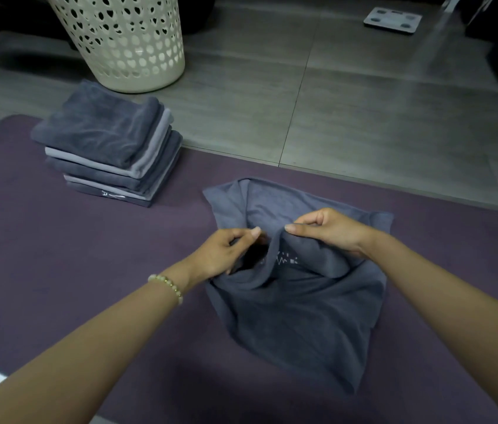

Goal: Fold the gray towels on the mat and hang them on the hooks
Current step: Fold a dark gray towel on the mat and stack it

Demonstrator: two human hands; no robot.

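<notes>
Head view: left hand [226, 250] and right hand [330, 232] each pinch a raised fold of a gray towel [299, 307] lying on a purple mat [58, 255], near a stack of folded towels [110, 142].

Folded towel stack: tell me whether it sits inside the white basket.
No, the folded towel stack rests on the mat, outside the white basket behind it.

Gray towel [296, 316], purple mat [73, 255], cream heart-perforated basket [125, 41].
</notes>
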